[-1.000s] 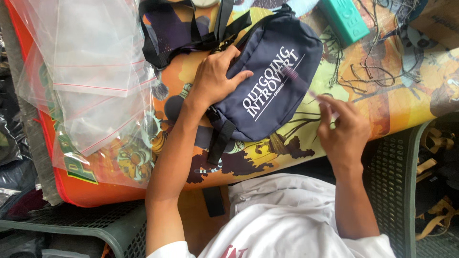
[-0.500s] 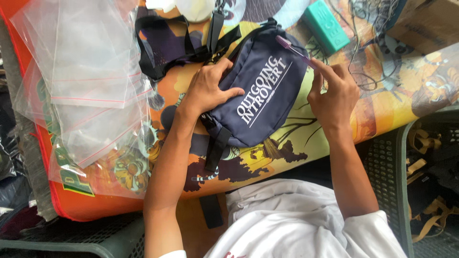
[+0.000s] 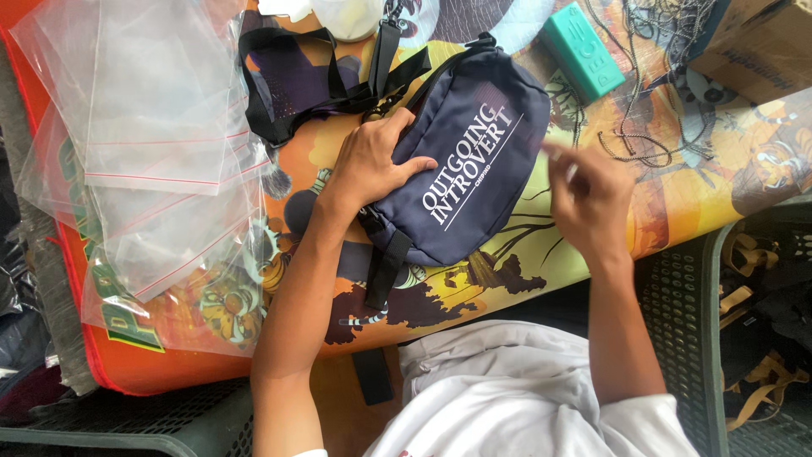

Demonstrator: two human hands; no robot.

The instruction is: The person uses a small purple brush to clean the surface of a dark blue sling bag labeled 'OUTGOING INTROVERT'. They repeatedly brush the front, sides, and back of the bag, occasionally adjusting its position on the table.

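A navy waist bag (image 3: 482, 169) with white lettering lies on a colourful printed table top (image 3: 702, 195). Its black strap (image 3: 279, 127) loops off to the upper left. My left hand (image 3: 372, 165) rests on the bag's left end, fingers spread over its edge and thumb across the front, holding it down. My right hand (image 3: 588, 203) hovers just right of the bag, off its surface. It is blurred by motion with the fingers partly curled, and I cannot tell whether anything small sits between them.
A pile of clear zip plastic bags (image 3: 161, 152) covers the left of the table. At the back are a teal box (image 3: 582, 51), tangled cords (image 3: 651, 127) and a cardboard box (image 3: 761, 42). A dark plastic crate (image 3: 761, 322) with straps stands at the right.
My right hand rose from the table's front edge to the bag's top right corner, then dropped back to the bag's right side. My left hand stayed on the bag.
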